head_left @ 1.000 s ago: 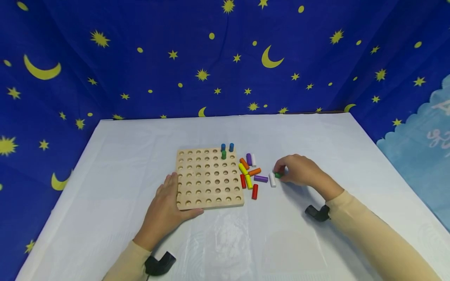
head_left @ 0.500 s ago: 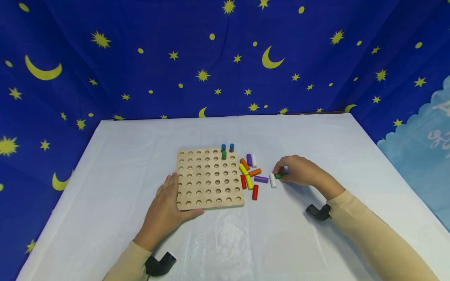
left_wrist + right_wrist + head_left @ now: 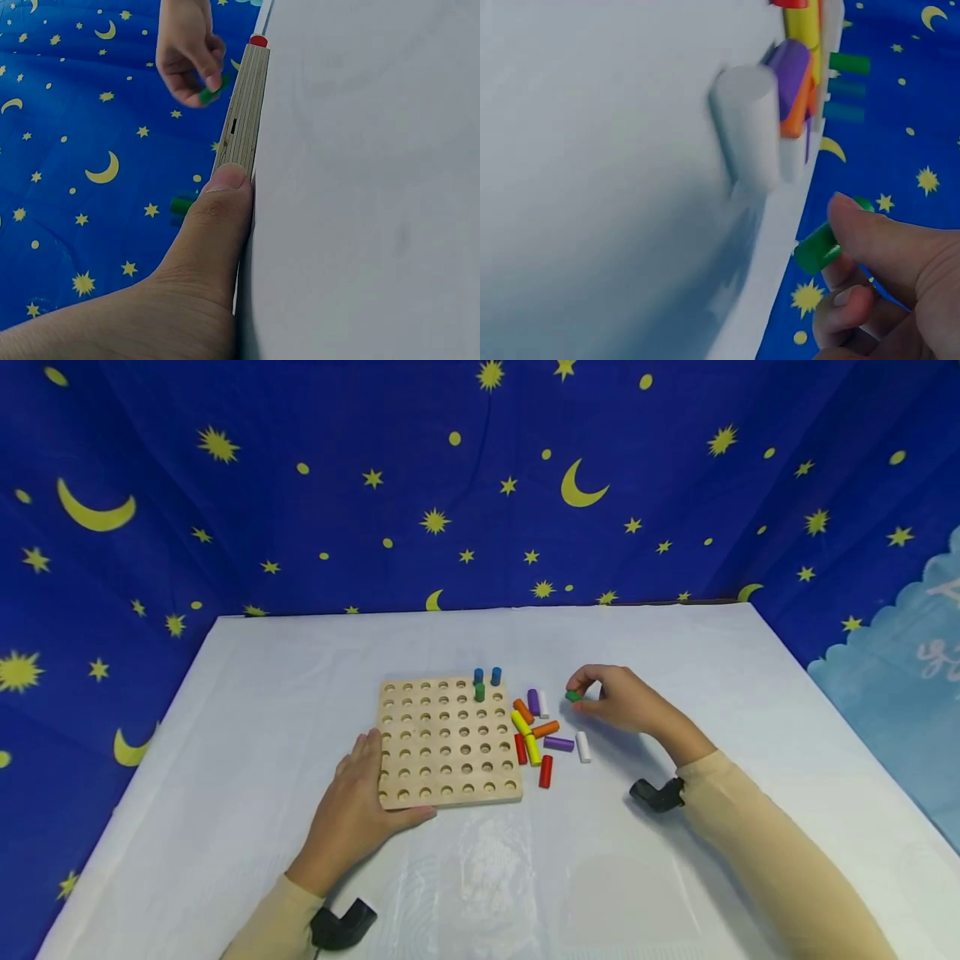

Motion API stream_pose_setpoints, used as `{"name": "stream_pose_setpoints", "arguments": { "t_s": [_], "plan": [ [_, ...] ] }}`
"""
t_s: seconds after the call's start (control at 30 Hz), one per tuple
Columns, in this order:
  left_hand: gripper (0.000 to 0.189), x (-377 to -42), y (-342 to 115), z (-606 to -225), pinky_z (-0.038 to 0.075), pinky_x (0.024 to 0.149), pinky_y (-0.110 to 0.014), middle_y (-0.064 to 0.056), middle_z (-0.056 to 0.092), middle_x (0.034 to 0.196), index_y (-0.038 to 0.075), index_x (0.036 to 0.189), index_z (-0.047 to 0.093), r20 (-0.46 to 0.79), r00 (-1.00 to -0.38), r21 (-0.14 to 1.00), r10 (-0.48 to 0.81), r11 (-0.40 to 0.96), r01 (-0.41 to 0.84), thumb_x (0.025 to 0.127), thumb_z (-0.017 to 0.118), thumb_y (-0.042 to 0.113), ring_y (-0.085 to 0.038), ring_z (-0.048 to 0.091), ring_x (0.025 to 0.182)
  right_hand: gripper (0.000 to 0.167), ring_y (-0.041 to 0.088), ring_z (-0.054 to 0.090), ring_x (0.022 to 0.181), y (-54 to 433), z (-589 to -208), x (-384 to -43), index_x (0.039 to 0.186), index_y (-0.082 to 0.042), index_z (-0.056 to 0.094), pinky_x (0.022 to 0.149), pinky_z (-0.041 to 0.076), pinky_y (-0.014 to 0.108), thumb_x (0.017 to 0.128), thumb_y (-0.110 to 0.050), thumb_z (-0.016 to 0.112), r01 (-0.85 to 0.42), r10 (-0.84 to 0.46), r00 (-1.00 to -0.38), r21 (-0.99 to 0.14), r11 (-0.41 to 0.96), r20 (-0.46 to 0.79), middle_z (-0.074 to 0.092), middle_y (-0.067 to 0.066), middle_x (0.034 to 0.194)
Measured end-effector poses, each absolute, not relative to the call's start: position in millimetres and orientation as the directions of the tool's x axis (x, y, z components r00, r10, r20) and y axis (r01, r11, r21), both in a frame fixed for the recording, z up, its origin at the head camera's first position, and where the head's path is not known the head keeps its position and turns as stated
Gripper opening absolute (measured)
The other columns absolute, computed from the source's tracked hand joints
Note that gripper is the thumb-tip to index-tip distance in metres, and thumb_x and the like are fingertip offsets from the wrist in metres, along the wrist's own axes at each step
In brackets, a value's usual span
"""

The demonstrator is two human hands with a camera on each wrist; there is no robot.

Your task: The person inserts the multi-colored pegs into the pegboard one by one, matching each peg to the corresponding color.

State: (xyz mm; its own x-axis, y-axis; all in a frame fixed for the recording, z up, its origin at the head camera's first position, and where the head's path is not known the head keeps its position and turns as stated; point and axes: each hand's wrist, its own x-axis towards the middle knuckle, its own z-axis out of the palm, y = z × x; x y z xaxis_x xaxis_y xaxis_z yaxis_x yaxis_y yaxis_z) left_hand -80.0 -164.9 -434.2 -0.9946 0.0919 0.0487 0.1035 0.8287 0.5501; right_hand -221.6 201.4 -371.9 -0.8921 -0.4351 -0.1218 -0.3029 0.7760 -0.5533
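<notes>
A square wooden pegboard (image 3: 445, 735) with rows of round holes lies on the table. My left hand (image 3: 351, 814) rests at its front left corner, fingers straight along the left side and thumb (image 3: 221, 199) against the front edge. Two blue pegs (image 3: 496, 677) and one green peg (image 3: 479, 692) stand in holes at the board's back right. To the right of the loose pegs, my right hand (image 3: 618, 697) pinches another green peg (image 3: 819, 247) between thumb and fingers, raised over the table. In the right wrist view this peg is tilted, with both ends showing.
Loose pegs lie right of the board: red (image 3: 546, 772), yellow (image 3: 532, 750), orange (image 3: 545, 728), purple (image 3: 558, 744) and white (image 3: 583, 747). The white-covered table (image 3: 300, 668) ends at a blue curtain (image 3: 337, 485) with yellow stars and moons.
My right hand has lifted the green peg from beside the white peg and moved it back and slightly left. My left hand and the board have stayed in place.
</notes>
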Motion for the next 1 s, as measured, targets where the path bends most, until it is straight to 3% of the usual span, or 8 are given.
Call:
{"name": "stream_pose_setpoints", "arguments": {
  "t_s": [0.23,0.5,1.0],
  "plan": [
    [0.139,-79.1,-164.6,-434.8,0.021,0.123,-0.055,-0.026,0.022,0.162,-0.006,0.156,0.014,0.054,-0.994,0.543,0.092,0.833,0.107,0.062,0.080,0.072,-0.042,0.019,0.151,0.021,0.023,0.057,0.092,172.5,-371.3,-230.5,0.105,-0.011,0.065,0.080,0.049,0.032,0.088,-0.017,0.076,-0.232,-0.378,-0.921,-0.645,0.728,-0.096,0.068,0.007,0.105],
    [0.139,-79.5,-163.9,-433.8,0.020,0.123,-0.055,-0.026,0.022,0.162,-0.006,0.156,0.014,0.064,-0.994,0.546,0.093,0.830,0.112,0.062,0.081,0.071,-0.041,0.019,0.152,0.022,0.024,0.063,0.070,136.3,-373.9,-234.5,0.101,-0.012,0.065,0.058,0.059,0.031,0.086,-0.020,0.079,-0.186,-0.373,-0.922,-0.731,0.657,-0.101,0.069,0.006,0.103],
    [0.139,-79.8,-165.4,-433.8,0.019,0.124,-0.053,-0.024,0.020,0.163,-0.005,0.157,0.013,0.052,-0.994,0.544,0.094,0.832,0.107,0.062,0.081,0.071,-0.040,0.018,0.152,0.020,0.024,0.065,0.088,109.7,-380.7,-239.1,0.099,-0.012,0.066,0.065,0.060,0.028,0.086,-0.019,0.079,-0.196,-0.385,-0.919,-0.742,0.642,-0.090,0.070,0.005,0.100]
  ]
}}
